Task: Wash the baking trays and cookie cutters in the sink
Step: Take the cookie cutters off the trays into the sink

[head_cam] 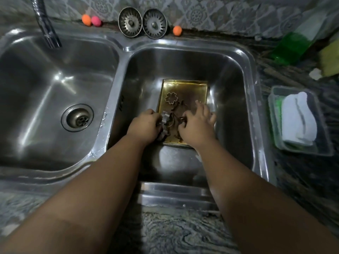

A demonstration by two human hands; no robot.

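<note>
The sink is a steel double one set in a marbled counter [183, 235], and both arms reach down into its right basin [229, 79]. A golden baking tray [183, 87] lies flat on the bottom of that basin, its long sides running near to far, and its floor is stained brown toward the near end. On the far part of the tray sits a flower-shaped cookie cutter [171, 98], flat and apart from both hands. Several darker cutters [180, 105] lie jumbled in the middle of the tray between the hands.

The left hand [145, 125] is at the tray's near left corner, fingers curled round a bunch of metal cutters [164, 119] that stick out past the thumb. The right hand [197, 125] is over the tray's right side, its outer fingers spread and loosely bent, thumb and forefinger down at one of the dark cutters. Whether they pinch it cannot be told.

The left basin [36, 88] holds only its drain [78, 118], with the faucet [45, 24] above its far edge. Two strainer plugs [130, 22] lean on the tiled wall behind the sink, with small orange and pink balls [90, 20] beside them. To the far right a bottle of green liquid [291, 46] lies tilted, next to a yellow sponge [330, 59]. Nearer on the right, a clear container [275, 125] holds a folded white cloth [297, 118]
</note>
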